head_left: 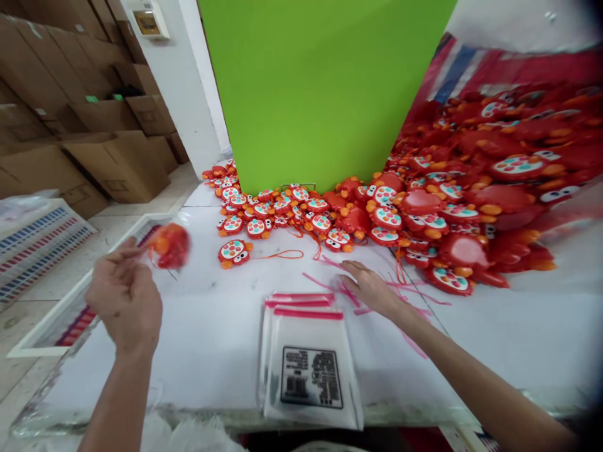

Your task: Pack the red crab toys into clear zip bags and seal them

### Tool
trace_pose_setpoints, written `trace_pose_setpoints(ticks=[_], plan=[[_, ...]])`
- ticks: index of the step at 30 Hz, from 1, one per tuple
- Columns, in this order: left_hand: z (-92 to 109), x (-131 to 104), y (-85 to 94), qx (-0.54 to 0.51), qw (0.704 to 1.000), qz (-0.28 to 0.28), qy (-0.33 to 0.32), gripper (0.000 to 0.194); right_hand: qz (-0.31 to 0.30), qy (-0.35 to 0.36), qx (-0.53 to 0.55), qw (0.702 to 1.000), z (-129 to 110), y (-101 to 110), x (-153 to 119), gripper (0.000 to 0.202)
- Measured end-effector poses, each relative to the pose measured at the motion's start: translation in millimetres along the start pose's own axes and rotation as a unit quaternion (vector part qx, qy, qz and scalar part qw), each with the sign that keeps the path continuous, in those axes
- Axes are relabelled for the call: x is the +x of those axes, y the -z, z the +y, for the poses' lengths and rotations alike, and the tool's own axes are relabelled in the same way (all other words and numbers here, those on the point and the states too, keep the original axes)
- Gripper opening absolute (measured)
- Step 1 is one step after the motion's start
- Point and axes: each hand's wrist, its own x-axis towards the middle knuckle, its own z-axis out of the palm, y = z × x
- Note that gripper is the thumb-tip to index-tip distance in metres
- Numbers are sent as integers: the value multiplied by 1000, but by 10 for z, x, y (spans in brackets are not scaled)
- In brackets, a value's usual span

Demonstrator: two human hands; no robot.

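Observation:
My left hand (125,295) is raised over the table's left side, its fingers closed on a bagged red toy (172,246) that is blurred by motion. On the right, my right hand (370,285) reaches over loose pink strips (405,289), fingers apart, with nothing seen in it. A stack of clear bags (306,370) with pink top edges and a black printed label lies at the front middle. One red crab-like toy (234,252) with an orange cord lies apart from the pile, between my hands and farther back.
A large pile of red toys (419,207) spreads along the back and right of the white table (211,351). Behind stands a green panel (311,88). A white-framed crate (51,333) adjoins the left edge; cardboard boxes (117,163) stand beyond.

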Motion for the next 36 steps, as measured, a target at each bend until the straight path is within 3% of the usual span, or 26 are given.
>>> trace_pose_setpoints(ticks=[1,3,6,8,11,13,15,18,21,25,29,33,36], plan=[[41,-15,1,37,999,-7,-32,27,-6,3,-2,1000,-10,-32,68,34],[93,-244,-41,65,991,-108,-53,29,-24,13,-8,1000,-22,-56,114,33],[63,-858,-175,44,950,-307,-44,20,-68,44,-17,997,8,24,-76,28],[19,-1252,-277,14,921,-385,-53,21,-84,57,-21,995,66,153,-299,29],[12,-1642,-400,19,887,-452,-94,28,10,45,-28,999,139,394,-519,36],[45,-1781,-461,50,862,-488,-125,31,76,33,-8,997,110,501,-495,40],[72,-1872,-516,93,838,-515,-153,31,87,32,25,995,-24,504,-347,38],[51,-1982,-595,145,820,-516,-200,30,5,87,63,994,-413,328,5,36],[-24,-2075,-663,168,818,-496,-237,33,-81,160,59,982,-915,67,442,48],[-108,-2157,-719,163,830,-484,-226,35,-106,217,36,970,-1578,-258,1094,64],[-136,-2204,-751,152,846,-464,-213,37,-111,212,15,971,-2077,-560,1621,72],[-145,-2233,-832,158,867,-424,-209,20,-124,165,30,978,-2233,-769,1816,60],[-202,-2288,-938,127,899,-328,-263,18,-124,132,92,979,-2091,-790,1770,58]])
